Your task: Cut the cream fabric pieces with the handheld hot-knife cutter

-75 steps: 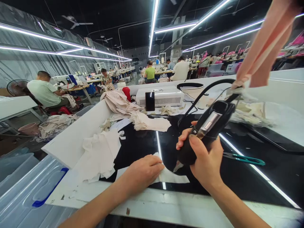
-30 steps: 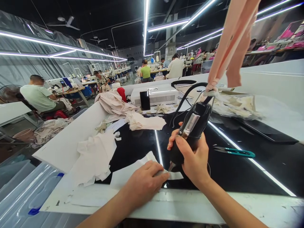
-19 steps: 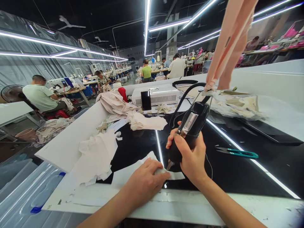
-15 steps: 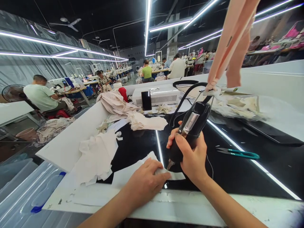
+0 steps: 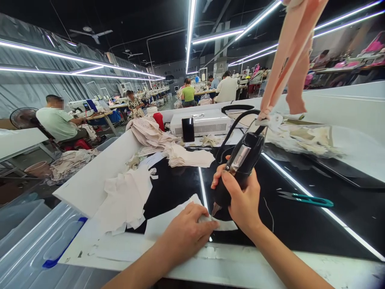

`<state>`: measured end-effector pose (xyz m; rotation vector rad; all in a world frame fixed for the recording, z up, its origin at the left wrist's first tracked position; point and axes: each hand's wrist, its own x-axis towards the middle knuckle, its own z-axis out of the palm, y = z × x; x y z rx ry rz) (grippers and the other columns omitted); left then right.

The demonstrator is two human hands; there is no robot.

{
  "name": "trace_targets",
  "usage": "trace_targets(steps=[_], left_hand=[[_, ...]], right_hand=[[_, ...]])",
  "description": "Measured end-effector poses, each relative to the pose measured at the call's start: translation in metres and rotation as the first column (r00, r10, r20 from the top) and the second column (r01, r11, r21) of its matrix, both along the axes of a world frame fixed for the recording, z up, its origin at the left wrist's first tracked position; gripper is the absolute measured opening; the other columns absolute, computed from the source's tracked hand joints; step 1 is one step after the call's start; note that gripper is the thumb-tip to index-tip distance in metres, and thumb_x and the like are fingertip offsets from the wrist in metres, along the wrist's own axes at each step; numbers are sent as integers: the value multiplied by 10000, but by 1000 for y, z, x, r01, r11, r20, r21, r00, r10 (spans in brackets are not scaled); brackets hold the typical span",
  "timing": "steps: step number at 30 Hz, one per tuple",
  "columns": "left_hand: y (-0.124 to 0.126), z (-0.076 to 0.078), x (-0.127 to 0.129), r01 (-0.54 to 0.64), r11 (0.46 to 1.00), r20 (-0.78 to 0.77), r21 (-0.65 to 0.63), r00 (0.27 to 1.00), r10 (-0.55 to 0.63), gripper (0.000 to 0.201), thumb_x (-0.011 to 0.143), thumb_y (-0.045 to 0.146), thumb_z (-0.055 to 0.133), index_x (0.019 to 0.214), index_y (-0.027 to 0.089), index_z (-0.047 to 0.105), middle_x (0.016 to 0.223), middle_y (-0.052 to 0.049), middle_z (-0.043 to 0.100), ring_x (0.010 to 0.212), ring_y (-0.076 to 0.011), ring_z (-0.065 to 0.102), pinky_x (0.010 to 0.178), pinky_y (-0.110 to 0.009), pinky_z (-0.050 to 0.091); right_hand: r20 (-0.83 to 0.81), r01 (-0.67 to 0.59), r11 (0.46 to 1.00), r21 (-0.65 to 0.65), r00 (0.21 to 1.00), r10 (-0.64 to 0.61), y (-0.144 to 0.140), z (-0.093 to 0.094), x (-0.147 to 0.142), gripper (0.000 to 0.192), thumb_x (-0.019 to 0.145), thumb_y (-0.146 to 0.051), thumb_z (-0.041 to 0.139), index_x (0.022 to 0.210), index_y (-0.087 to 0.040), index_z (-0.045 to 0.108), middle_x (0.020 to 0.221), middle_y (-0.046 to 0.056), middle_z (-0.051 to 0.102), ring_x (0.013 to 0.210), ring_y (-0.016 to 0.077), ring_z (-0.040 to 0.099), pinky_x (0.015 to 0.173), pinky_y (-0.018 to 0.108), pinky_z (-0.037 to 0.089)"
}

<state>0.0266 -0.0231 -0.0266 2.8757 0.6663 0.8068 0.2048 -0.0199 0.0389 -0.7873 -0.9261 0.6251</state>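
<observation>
My right hand is wrapped round a black hand-held power tool with a metal lever on its side. The tool tilts, its narrow tip down at the white fabric piece on the black tabletop. Pink cloth strips are tied to its upper end, where a black cable also shows. My left hand presses on the fabric with curled fingers, the fingertips close to the tool's tip. Part of the fabric is hidden under that hand; a narrow end shows to its right.
Teal thread snips lie to the right. Stacked white fabric pieces and beige cloth are at left. Behind stand a white vented box and a phone. Scraps in clear plastic lie back right. People sit at sewing machines beyond.
The whole view has shifted slightly, so things sit a little further right. Both hands keep nearly the same hold; the tool's tip remains by the left fingertips.
</observation>
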Motion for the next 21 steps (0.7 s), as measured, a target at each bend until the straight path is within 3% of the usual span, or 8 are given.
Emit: trace_targets(steps=[5,9,12,15,18,21], left_hand=[[1,4,0,-13,993,20,-118,1000,15,296,1058,168,628,1332,238,719,1208,-89,702,1094,-212,703,979,-335,628],[11,9,-1,-26,979,45,-204,998,36,269,1053,123,615,1275,224,727,1258,-71,713,1117,-204,712,1004,-333,613],[20,11,-1,-33,982,10,-183,999,35,212,1045,98,623,1180,214,738,1234,-55,717,1135,-216,696,1030,-354,594],[25,12,1,-56,984,-26,-166,998,52,151,1015,74,669,1073,203,722,1204,-39,715,1095,-204,694,997,-327,588],[25,10,4,-82,989,-41,-126,996,78,128,1026,81,660,981,201,660,1157,-27,708,1051,-182,695,959,-291,584],[27,3,5,-72,994,-50,77,996,76,136,1085,114,564,988,204,598,1034,-17,687,973,-192,699,1071,-383,559]], right_hand=[[48,48,998,-31,998,-47,-4,1,13,303,872,-438,843,971,-255,622,803,-35,704,601,147,648,599,293,572],[172,105,993,-59,981,-93,-12,2,31,349,870,-500,858,984,-249,644,829,-23,721,641,162,657,653,311,595],[274,135,988,-79,956,-109,-22,4,47,354,896,-516,835,1074,-254,677,951,10,759,798,198,707,770,333,612],[316,236,971,-43,925,-211,-35,11,60,550,870,-535,848,1319,-278,659,1226,55,751,1080,254,719,918,381,608],[215,435,893,114,867,-449,-52,25,68,604,856,-494,874,1384,-304,651,1281,56,706,1182,265,679,1046,435,567],[140,559,792,246,788,-600,-78,35,77,340,899,-424,857,1200,-314,742,1119,55,722,1037,264,693,1020,474,568]])
